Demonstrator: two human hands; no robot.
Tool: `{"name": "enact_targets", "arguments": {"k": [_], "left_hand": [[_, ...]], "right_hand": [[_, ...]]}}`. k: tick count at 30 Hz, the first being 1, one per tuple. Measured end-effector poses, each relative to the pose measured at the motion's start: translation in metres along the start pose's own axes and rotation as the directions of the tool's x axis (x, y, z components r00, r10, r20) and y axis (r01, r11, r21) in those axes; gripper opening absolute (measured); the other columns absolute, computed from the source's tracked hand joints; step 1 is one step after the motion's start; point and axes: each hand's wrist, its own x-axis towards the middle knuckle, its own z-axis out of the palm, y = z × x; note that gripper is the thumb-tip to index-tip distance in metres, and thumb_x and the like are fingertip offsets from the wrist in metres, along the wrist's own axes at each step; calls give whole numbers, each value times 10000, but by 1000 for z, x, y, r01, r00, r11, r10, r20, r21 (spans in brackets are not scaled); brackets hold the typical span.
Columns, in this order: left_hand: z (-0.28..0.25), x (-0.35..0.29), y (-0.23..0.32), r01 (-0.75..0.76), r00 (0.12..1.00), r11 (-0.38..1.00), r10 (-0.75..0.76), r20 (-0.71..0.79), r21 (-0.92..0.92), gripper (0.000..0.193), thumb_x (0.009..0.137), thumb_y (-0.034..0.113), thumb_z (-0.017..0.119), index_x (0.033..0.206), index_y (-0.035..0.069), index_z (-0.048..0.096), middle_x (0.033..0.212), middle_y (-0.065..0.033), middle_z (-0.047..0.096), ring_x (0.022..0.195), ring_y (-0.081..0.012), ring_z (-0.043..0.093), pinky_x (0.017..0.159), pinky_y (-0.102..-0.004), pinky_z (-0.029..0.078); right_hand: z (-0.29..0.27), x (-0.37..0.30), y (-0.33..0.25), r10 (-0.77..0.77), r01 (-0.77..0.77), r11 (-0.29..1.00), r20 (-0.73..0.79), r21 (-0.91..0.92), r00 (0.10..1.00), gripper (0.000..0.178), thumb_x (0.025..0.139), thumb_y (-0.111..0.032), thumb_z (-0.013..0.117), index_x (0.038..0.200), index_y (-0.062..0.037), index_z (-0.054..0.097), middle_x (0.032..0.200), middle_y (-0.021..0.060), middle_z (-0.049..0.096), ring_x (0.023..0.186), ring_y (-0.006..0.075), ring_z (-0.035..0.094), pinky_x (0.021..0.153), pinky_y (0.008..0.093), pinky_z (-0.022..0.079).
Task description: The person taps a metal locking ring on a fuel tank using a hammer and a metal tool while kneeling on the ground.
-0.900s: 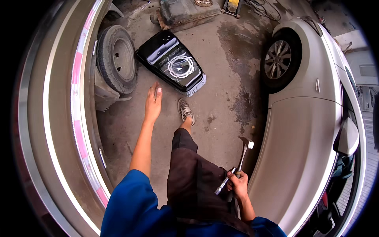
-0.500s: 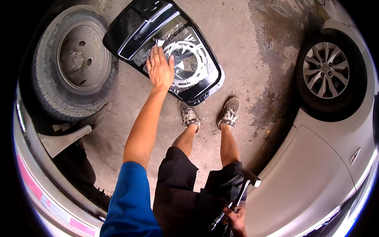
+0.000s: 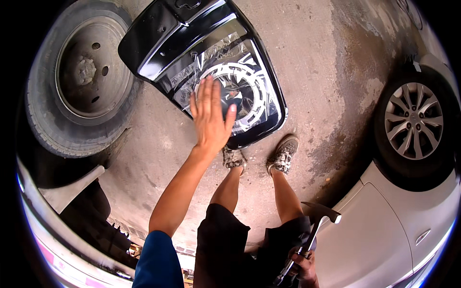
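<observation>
- A dusty wheel (image 3: 86, 69) stands upright along the left edge of the visible floor (image 3: 307, 86), with a pale flap (image 3: 72, 189) below it.
- The black part (image 3: 168, 36) lies on the floor, nearer its left edge than its right; clear film (image 3: 211, 53) covers much of its face.
- The left hand (image 3: 211, 117), slightly blurred, is over the black part, its fingers straight, a little parted and holding nothing; I cannot tell whether they touch it.
- Partly behind those fingers is a white ring (image 3: 261, 91) on the black part.
- Two patterned shoes (image 3: 284, 156) are on the floor just below.
- The right hand (image 3: 305, 266) has its fingers curled round a hammer (image 3: 322, 211), head outward, and a chrome tool (image 3: 285, 269).
- A dark stain (image 3: 360, 62) marks the floor farther right.
- A silver car (image 3: 370, 225) with a spoked wheel (image 3: 414, 121) borders the floor's right edge.
</observation>
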Motion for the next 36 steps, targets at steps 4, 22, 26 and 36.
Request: {"name": "enact_targets", "arguments": {"k": [4, 22, 26, 36], "left_hand": [[9, 3, -31, 70, 985, 997, -73, -157, -27, 822, 1000, 560, 426, 1512, -65, 275, 1575, -265, 273, 1474, -415, 242, 1187, -571, 161], [47, -121, -11, 249, 968, 967, -248, 29, -49, 1056, 866, 461, 693, 1553, -72, 93, 1591, -361, 98, 1471, -535, 133, 1162, -641, 125], [7, -114, 22, 279, 953, 960, -280, 112, 25, 824, 966, 323, 566, 1531, -101, 143, 1590, -348, 139, 1472, -523, 158, 1167, -636, 131], [42, 3, 24, -278, 953, 948, 252, 169, 154, 759, 886, 413, 655, 1516, 87, 386, 1626, -168, 256, 1508, -349, 217, 1134, -668, 175]], "right_hand": [[6, 89, -51, -57, 36, 989, 149, 143, 987, 159, 906, -91, 656, 873, 34, 563, 527, 13, 382, 388, 101, 365, 351, 251, 316], [26, 176, -110, 50, -83, 979, 179, 184, 983, 239, 919, -233, 597, 792, -58, 495, 481, -39, 347, 338, 91, 322, 329, 257, 275], [34, 177, -102, 67, -85, 990, 156, 113, 986, 222, 911, -217, 603, 809, -51, 499, 490, -34, 337, 334, 85, 306, 327, 257, 268], [33, 171, -85, 65, -84, 985, 130, 153, 989, 178, 911, -190, 623, 841, -63, 518, 496, -29, 326, 353, 91, 328, 328, 260, 278]]}}
